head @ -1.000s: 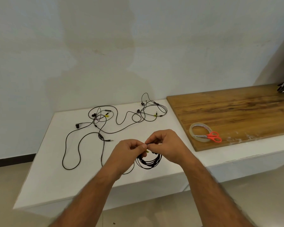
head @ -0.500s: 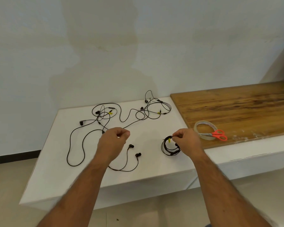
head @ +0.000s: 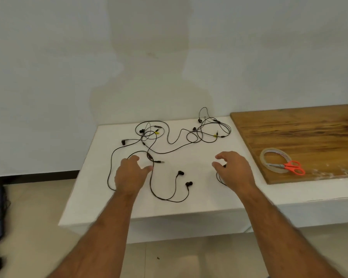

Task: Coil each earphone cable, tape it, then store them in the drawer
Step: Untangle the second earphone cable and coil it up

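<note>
Both hands hang over the flat white table (head: 199,205) with fingers spread and loosely bent, and neither one is pinching anything. The left hand (head: 130,176) is just above a loop of the thin black earphone cable with two little round buds (head: 169,198), which lies loose in front of the person, its buds at about three o'clock from that hand. The right hand (head: 234,170) covers most of a small black coiled earphone bundle (head: 219,178); only a bit of wire peeks out at its nine o'clock side, and I cannot tell if the fingers touch it. At twelve o'clock, near the wall, sits a messy tangle of more black earphone wires (head: 181,135). At three o'clock, on the brown wooden board (head: 301,133), lie a clear roll of sticky tape (head: 274,162) and small orange-handled scissors (head: 291,167), touching each other. I think these wires are very light, soft and floppy. They will spring open if let go, so a coil needs a firm pinch where the loops cross. The loose one looks best picked up near the metal plug (head: 159,161) or by the buds, pulled gently so it does not snag.
</note>
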Motion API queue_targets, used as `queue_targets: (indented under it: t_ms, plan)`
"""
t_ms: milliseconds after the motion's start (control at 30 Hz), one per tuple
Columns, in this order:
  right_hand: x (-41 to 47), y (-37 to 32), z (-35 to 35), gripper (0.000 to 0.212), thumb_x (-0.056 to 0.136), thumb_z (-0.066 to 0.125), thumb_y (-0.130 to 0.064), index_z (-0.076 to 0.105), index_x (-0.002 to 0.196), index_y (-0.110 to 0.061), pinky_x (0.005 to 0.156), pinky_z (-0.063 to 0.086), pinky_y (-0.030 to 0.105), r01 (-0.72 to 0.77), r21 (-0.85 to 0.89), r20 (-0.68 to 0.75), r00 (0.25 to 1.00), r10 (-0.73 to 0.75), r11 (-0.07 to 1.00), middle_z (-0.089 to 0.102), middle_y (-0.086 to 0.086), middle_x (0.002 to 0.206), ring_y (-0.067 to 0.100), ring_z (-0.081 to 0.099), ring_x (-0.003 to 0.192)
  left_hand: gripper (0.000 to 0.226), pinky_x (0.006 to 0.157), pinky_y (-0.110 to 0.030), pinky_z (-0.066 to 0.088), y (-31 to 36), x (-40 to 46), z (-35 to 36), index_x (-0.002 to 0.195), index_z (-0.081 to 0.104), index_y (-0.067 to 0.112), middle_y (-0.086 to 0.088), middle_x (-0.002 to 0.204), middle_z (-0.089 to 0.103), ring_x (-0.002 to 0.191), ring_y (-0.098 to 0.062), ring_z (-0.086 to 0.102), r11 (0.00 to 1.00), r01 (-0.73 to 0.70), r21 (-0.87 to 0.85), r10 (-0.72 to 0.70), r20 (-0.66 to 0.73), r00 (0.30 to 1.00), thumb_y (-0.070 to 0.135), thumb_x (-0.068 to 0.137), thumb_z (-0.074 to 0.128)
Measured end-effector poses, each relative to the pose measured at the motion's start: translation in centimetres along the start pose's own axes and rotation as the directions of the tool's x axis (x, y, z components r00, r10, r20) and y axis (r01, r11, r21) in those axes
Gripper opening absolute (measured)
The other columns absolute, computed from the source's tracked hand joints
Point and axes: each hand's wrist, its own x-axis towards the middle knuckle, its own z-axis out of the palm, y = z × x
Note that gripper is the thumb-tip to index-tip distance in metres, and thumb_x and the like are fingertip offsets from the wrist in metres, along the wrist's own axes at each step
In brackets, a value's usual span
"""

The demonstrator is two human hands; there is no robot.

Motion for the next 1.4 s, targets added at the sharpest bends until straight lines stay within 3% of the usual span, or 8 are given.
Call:
queue_targets:
  t_ms: [100, 267, 433, 567, 700, 967, 1233, 1400]
  plan:
    - [-1.2, -1.7, 1.0, 0.031, 0.091, 0.064, -0.036, 0.065, 0.118, -0.022, 0.088, 0.044, 0.027, 0.061, 0.003, 0.098, 0.993, -0.061, 0.998, 0.059, -0.002, 0.125, 0.016, 0.058, 0.110, 0.080, 0.077, -0.039, 0.048, -0.7, -0.5, 0.5, 0.133, 0.045, 0.010, -0.013, 0.132, 0.043, 0.112, -0.034, 0.055, 0.990, 0.061, 0.125, -0.061, 0.000, 0.998, 0.061, 0.076, 0.068]
    - [-2.6, -3.7, 2.5, 0.032, 0.092, 0.062, -0.039, 0.063, 0.120, -0.025, 0.095, 0.046, 0.032, 0.130, -0.018, 0.234, 0.965, -0.122, 0.991, 0.057, -0.003, 0.128, 0.015, 0.056, 0.114, 0.045, 0.080, -0.037, 0.048, -1.1, -0.7, 0.7, 0.123, 0.049, 0.005, -0.015, 0.124, 0.051, 0.108, -0.031, 0.056, 0.980, 0.109, 0.166, -0.113, 0.011, 0.994, 0.039, 0.094, 0.055]
    - [-3.8, -4.8, 3.4, 0.033, 0.092, 0.059, -0.040, 0.063, 0.122, -0.026, 0.093, 0.044, 0.029, 0.190, -0.049, 0.310, 0.936, -0.166, 0.981, 0.058, -0.005, 0.127, 0.013, 0.056, 0.112, 0.014, 0.068, -0.030, 0.045, -1.6, -1.5, 0.5, 0.095, 0.062, 0.004, -0.011, 0.099, 0.065, 0.094, -0.028, 0.063, 0.975, 0.209, 0.068, -0.211, 0.022, 0.977, 0.010, 0.093, 0.050]
    - [-4.8, -5.6, 3.9, 0.034, 0.092, 0.059, -0.040, 0.063, 0.122, -0.026, 0.092, 0.046, 0.028, 0.221, -0.043, 0.323, 0.926, -0.196, 0.974, 0.061, -0.005, 0.122, 0.012, 0.058, 0.108, 0.026, 0.057, -0.025, 0.040, -1.7, -2.2, -0.4, 0.065, 0.048, 0.009, -0.004, 0.071, 0.056, 0.066, -0.021, 0.053, 0.973, 0.229, -0.038, -0.229, 0.009, 0.973, 0.017, 0.089, 0.049]
    - [-5.4, -6.4, 4.4, 0.036, 0.092, 0.058, -0.042, 0.062, 0.125, -0.027, 0.091, 0.045, 0.028, 0.268, -0.055, 0.321, 0.917, -0.237, 0.962, 0.060, -0.006, 0.123, 0.013, 0.057, 0.108, 0.023, 0.048, -0.023, 0.036, -0.1, -2.7, -2.7, 0.071, 0.055, 0.012, 0.005, 0.065, 0.059, 0.054, -0.014, 0.052, 0.963, 0.080, -0.259, -0.105, -0.087, 0.991, 0.021, 0.091, 0.046]
    - [-5.5, -7.8, 4.9, 0.034, 0.092, 0.059, -0.044, 0.064, 0.120, -0.025, 0.079, 0.046, 0.022, 0.186, 0.103, 0.223, 0.953, -0.205, 0.977, 0.065, -0.008, 0.111, 0.007, 0.060, 0.091, 0.019, 0.051, -0.025, 0.034, 2.9, -3.5, -8.5, 0.076, 0.060, 0.011, 0.003, 0.061, 0.056, 0.055, -0.011, 0.049, 0.642, -0.112, -0.758, 0.047, -0.107, 0.993, 0.016, 0.092, 0.051]
    - [-3.2, -13.7, 1.3, 0.062, 0.075, 0.080, -0.041, 0.047, 0.127, -0.035, 0.070, 0.055, 0.036, 0.057, 0.609, 0.046, 0.993, -0.106, 0.791, 0.060, -0.013, 0.102, 0.016, 0.060, 0.076, 0.014, 0.046, -0.020, 0.035, 6.2, -4.7, -12.6, 0.077, 0.060, 0.017, 0.003, 0.058, 0.053, 0.052, -0.011, 0.048, 0.567, -0.295, -0.769, 0.393, -0.062, 0.917, 0.014, 0.090, 0.055]
    - [-1.3, -17.1, -2.1, 0.030, 0.081, 0.076, -0.027, 0.061, 0.107, -0.026, 0.068, 0.048, 0.029, 0.195, 0.608, -0.033, 0.975, -0.222, 0.769, 0.066, -0.006, 0.079, 0.009, 0.058, 0.065, 0.012, 0.048, -0.014, 0.036, 7.5, -4.4, -13.6, 0.079, 0.062, 0.017, 0.007, 0.059, 0.054, 0.051, -0.005, 0.046, 0.626, -0.336, -0.704, 0.441, -0.036, 0.897, 0.016, 0.090, 0.057]
